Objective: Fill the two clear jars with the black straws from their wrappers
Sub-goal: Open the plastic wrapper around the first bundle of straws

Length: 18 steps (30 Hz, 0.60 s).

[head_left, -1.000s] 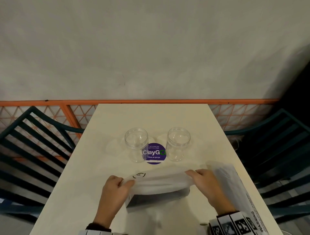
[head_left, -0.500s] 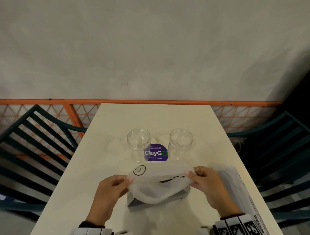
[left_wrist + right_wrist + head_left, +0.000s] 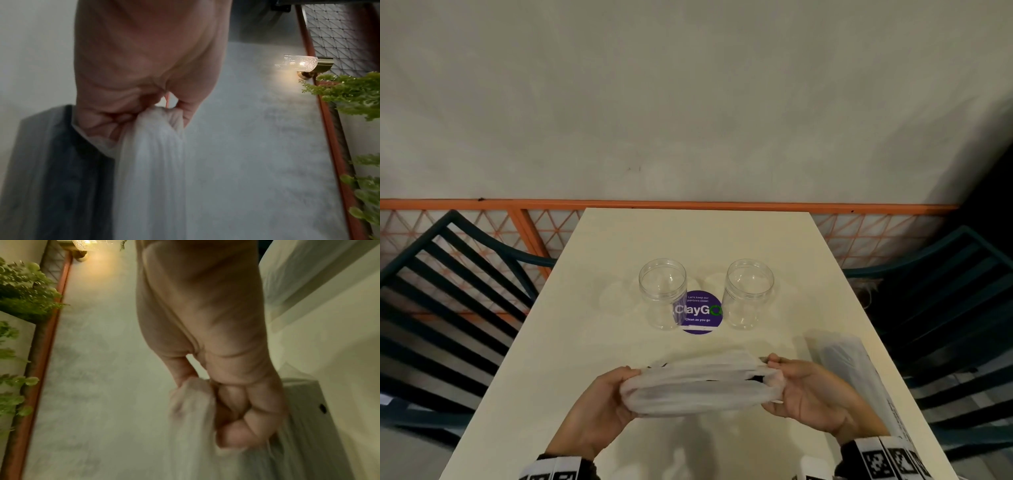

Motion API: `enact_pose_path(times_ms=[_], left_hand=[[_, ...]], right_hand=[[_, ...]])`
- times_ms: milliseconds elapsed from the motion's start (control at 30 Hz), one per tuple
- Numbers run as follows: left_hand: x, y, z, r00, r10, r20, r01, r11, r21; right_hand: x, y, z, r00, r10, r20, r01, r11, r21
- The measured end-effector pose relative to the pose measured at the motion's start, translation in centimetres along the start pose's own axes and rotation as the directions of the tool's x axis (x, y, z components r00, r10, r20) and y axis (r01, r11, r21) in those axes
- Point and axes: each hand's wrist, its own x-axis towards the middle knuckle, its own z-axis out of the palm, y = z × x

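Two clear jars, one on the left (image 3: 663,294) and one on the right (image 3: 749,293), stand open and upright mid-table. Nearer me, a cloudy white wrapper (image 3: 702,385) is held above the table, pulled taut between both hands. My left hand (image 3: 604,406) pinches its left end (image 3: 158,129); a dark bundle of straws (image 3: 68,170) shows through plastic beside it. My right hand (image 3: 815,394) grips the right end (image 3: 191,402) with curled fingers. A second wrapper (image 3: 859,380) holding dark straws lies along the table's right side.
A round purple sticker (image 3: 700,313) lies between the jars on the cream table (image 3: 619,342). Dark slatted chairs flank it, one left (image 3: 448,291) and one right (image 3: 948,308). An orange rail (image 3: 688,205) and grey wall close the far end.
The wrapper, earlier billowed up over the dark straw pack on the table, is now lifted and stretched flat between both hands, which have turned palms inward and drawn toward me.
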Motion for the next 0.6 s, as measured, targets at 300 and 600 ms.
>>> enact_pose_path(times_ms=[300, 600], left_hand=[[-0.3, -0.5, 0.9, 0.972, 0.234, 0.030, -0.228, 0.898, 0.375], [-0.6, -0.8, 1.9, 0.935, 0.355, -0.021, -0.232, 0.654, 0.720]], right_hand=[[0.2, 0.9, 0.7, 0.970, -0.219, -0.109, 0.194, 0.959, -0.207], [0.9, 0.9, 1.7, 0.672, -0.681, -0.290, 0.149, 0.508, -0.848]])
